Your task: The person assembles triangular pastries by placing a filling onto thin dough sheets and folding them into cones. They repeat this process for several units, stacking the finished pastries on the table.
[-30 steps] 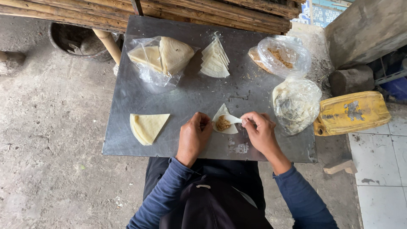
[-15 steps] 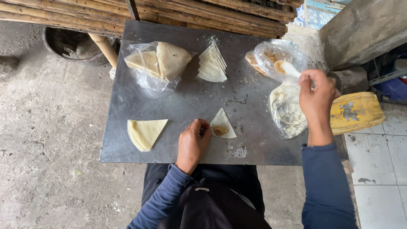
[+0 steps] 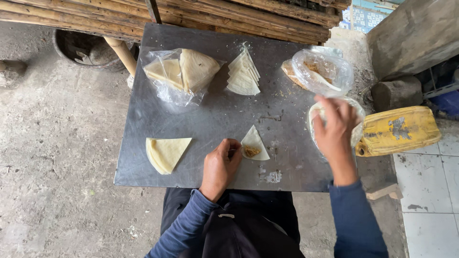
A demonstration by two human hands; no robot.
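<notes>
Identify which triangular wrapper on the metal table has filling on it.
The small wrapper held down by the left hand; it carries brownish filling. The bare wrapper to its left and the fanned stack show none.

A pale triangular wrapper (image 3: 254, 145) (brown filling at its lower middle) lies flat, point up.

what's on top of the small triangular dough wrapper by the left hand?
A small dab of brownish filling sits on the triangular dough wrapper. The left hand touches its left edge; anything under the wrapper is hidden.
</notes>
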